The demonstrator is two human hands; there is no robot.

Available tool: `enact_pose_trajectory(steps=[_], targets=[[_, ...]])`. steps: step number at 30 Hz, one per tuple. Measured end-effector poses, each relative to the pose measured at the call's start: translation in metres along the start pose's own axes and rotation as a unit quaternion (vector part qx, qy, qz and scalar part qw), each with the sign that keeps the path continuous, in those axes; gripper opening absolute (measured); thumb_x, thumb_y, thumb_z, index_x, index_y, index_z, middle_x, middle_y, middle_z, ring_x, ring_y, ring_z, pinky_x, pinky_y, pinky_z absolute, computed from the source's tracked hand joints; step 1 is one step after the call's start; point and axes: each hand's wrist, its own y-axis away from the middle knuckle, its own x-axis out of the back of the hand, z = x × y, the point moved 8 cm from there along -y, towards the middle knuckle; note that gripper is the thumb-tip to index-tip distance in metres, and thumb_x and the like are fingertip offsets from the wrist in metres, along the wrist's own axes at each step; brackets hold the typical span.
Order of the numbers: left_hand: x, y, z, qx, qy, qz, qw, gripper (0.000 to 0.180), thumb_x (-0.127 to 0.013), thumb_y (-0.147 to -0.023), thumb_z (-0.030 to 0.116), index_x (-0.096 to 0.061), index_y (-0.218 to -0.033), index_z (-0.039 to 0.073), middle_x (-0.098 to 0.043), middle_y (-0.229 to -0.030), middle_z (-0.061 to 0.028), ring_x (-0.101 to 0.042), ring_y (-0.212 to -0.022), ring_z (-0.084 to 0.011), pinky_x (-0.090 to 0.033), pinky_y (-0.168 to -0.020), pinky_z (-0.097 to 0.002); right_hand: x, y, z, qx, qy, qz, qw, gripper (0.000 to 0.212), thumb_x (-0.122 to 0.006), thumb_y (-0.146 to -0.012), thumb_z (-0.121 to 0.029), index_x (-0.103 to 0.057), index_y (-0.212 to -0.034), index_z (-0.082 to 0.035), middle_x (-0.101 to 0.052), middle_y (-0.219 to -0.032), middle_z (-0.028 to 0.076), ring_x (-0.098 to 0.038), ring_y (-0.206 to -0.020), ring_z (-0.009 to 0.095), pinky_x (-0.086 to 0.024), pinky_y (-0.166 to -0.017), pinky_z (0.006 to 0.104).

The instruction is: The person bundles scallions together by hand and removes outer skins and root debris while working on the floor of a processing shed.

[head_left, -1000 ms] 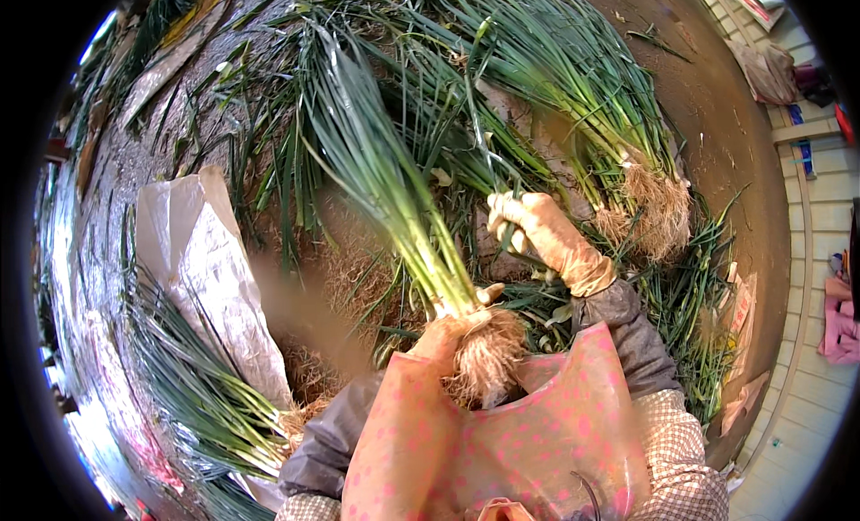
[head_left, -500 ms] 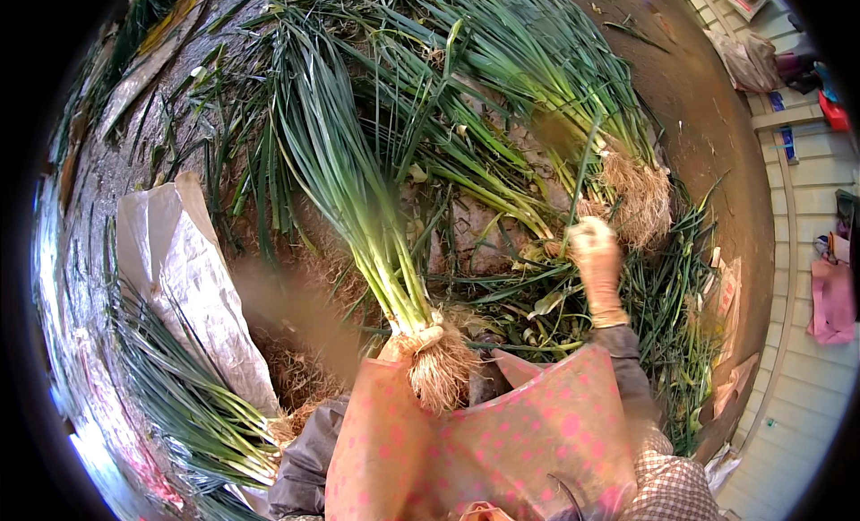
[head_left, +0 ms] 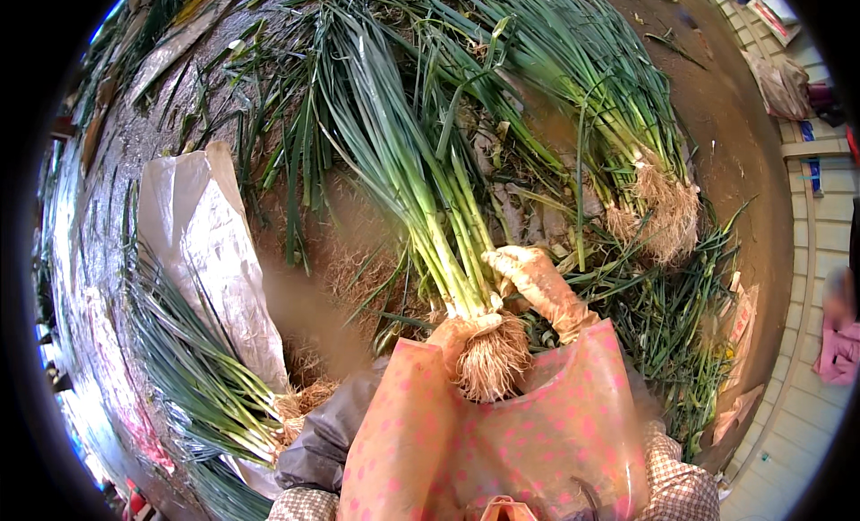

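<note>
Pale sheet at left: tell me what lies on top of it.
Green-leaved stalks overlap the lower-left part of the sheet. Its upper part is in view; whatever is directly beneath the stalks is covered.

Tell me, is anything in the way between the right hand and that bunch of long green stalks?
Nothing visible: the right hand is right up against the side of the bunch. The left hand grips it lower, just above the roots.

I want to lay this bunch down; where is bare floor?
The brown floor at right, between the far bunches and pale panels, is mostly bare. Crowded: loose leaves right of the held bunch; another bunch by the white sheet.
</note>
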Motion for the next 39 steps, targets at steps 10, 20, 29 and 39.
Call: enact_pose_trajectory(steps=[10, 20, 29, 39], targets=[[0.016, 0.027, 0.016, -0.034, 0.053, -0.091, 0.994, 0.041, -0.071, -0.076, 0.007, -0.055, -0.113, 0.002, -0.063, -0.101, -0.0147, -0.063, -0.094, -0.0268, -0.053, -0.084, -0.0393, -0.015, -0.066, -0.007, 0.059, -0.215, 0.132, 0.966, 0.032, -0.058, -0.092, -0.031, -0.064, -0.102, -0.001, -0.066, -0.084, 0.004, -0.057, -0.067, 0.007, -0.044, -0.054, 0.0192], [0.016, 0.014, 0.061, -0.159, 0.047, 0.042, 0.985, 0.027, -0.066, -0.079, 0.004, -0.058, -0.105, 0.002, -0.064, -0.088, -0.0113, -0.065, -0.079, -0.0212, -0.055, -0.068, -0.0326, -0.031, 0.06, -0.001, -0.045, -0.34, -0.002, 0.939, 0.023, -0.05, -0.095, -0.025, -0.053, -0.079, -0.009, -0.042, -0.063, -0.006, -0.039, -0.048, 0.003, -0.032, -0.04, 0.0198], [0.033, 0.025, 0.047, -0.157, 0.037, -0.033, 0.986, 0.031, -0.07, -0.073, 0.002, -0.057, -0.101, 0.005, -0.061, -0.097, -0.0099, -0.062, -0.09, -0.0268, -0.054, -0.08, -0.0397, 0.062, 0.089, 0.018, -0.076, 0.213, 0.132, 0.965, 0.056, -0.059, -0.085, -0.043, -0.053, -0.121, -0.001, -0.066, -0.105, 0.012, -0.065, -0.088, 0.023, -0.05, -0.074, 0.0311], [0.019, 0.021, 0.028, -0.06, 0.078, -0.099, 0.99, 0.042, -0.07, -0.074, 0.003, -0.056, -0.113, 0.004, -0.062, -0.108, -0.0216, -0.064, -0.094, -0.031, -0.054, -0.082, -0.0441, -0.024, -0.059, -0.02, 0.34, 0.278, 0.172, 0.882, 0.023, -0.058, -0.092, -0.026, -0.067, -0.093, -0.005, -0.058, -0.062, 0.0, -0.05, -0.047, 0.01, -0.041, -0.043, 0.0265]])
